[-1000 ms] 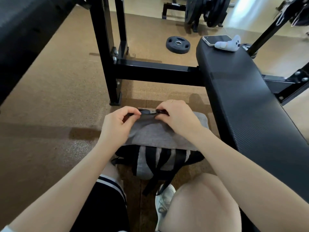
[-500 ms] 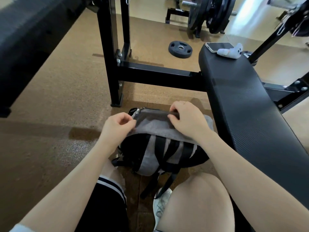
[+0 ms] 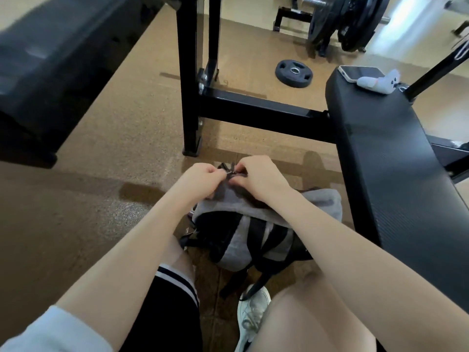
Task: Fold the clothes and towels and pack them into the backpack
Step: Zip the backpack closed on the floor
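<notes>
The grey-and-black backpack (image 3: 243,240) stood on the floor (image 3: 114,153) between the person's knees, at 6 o'clock from the black rack upright (image 3: 189,80). The left hand (image 3: 200,177) and right hand (image 3: 258,179) met at its top edge, fingers curled and pinching the zipper pulls (image 3: 230,172). At 3 o'clock ran a padded bench (image 3: 396,174), carrying a phone (image 3: 360,73) at its far end.

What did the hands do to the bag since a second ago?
Both hands came together at the backpack's far top edge: the left hand and right hand now pinch the zipper pulls, where before they held the grey top apart. The backpack, phone and bench stayed put.
</notes>
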`<state>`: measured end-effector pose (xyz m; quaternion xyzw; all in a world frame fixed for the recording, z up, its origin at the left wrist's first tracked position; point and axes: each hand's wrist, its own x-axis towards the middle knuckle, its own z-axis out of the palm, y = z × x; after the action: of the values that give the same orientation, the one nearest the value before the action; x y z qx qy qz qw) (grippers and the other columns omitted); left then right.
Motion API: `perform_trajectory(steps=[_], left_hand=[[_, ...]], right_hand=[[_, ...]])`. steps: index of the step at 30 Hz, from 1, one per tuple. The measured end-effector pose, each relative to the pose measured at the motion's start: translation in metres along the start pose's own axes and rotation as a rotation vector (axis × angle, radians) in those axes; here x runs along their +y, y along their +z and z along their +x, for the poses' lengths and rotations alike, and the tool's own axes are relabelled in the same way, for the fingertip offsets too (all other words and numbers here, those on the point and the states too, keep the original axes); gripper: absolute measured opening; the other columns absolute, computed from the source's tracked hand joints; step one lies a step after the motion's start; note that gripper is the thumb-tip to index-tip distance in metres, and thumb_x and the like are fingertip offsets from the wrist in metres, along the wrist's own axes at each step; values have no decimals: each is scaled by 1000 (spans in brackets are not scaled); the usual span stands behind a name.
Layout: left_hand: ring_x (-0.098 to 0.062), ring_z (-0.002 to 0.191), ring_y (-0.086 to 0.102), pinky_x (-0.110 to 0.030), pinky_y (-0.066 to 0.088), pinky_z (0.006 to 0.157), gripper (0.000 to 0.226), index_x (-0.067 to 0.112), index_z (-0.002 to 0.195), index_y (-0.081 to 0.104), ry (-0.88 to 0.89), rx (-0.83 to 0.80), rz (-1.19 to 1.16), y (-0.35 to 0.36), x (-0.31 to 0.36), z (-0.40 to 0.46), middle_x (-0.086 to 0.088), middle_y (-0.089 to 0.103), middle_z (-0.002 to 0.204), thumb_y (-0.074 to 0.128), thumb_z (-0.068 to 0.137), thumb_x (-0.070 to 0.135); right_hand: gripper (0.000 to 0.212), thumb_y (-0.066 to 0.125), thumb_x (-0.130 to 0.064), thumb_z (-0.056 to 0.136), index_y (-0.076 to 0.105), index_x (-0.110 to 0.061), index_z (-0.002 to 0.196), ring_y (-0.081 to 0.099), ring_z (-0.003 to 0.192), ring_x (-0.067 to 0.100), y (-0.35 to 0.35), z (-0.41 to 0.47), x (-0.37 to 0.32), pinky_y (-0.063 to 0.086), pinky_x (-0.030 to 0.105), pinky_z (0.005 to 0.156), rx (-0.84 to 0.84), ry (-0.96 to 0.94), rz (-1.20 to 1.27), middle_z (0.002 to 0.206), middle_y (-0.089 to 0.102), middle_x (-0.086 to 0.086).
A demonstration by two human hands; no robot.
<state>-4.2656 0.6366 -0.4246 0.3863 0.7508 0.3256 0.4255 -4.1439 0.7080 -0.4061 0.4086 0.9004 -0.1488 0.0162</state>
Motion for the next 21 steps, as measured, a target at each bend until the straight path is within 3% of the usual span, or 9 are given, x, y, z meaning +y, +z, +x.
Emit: perform_trajectory(steps=[3,7,9,13,18,21], left_hand=[[-13,55,44,-26,34,52,37,4,78,62,160,26,128,13,6,1,-1,51,62,52,92,36],[-9,53,47,-27,38,55,22,15,71,67,229,143,-25,10,-6,-3,6,56,57,61,88,28],[-16,59,56,-31,44,59,20,18,70,67,222,199,-36,7,-18,-3,0,64,63,62,87,26],[-13,57,55,-31,48,61,19,14,75,68,125,229,-18,11,-40,10,-8,67,68,61,88,27],[-24,81,62,-27,37,63,21,12,79,67,-6,210,189,23,-80,38,-4,64,75,58,90,28],[-27,85,61,-28,38,63,25,12,85,65,-24,168,338,41,-83,53,-7,67,82,54,92,33]], right_hand=[[31,62,-39,84,62,-14,102,60,96,30,-1,-10,15,46,33,76,-13,57,-55,103,64,9],[25,57,-39,88,57,-17,101,57,95,25,-16,-16,26,41,30,70,8,-18,-127,103,60,3],[19,56,-35,90,56,-18,98,55,92,22,-21,-20,29,37,28,69,-7,-103,-108,99,58,-1],[12,58,-30,90,52,-20,86,49,78,14,-26,-27,39,38,27,70,-129,-235,-26,86,53,-7],[11,62,-25,87,55,-17,83,48,72,13,-29,-36,56,40,26,69,-109,-245,24,78,53,-7],[12,64,-20,86,54,-18,80,43,64,2,-29,-45,65,34,15,63,-116,-219,59,69,48,-14]])
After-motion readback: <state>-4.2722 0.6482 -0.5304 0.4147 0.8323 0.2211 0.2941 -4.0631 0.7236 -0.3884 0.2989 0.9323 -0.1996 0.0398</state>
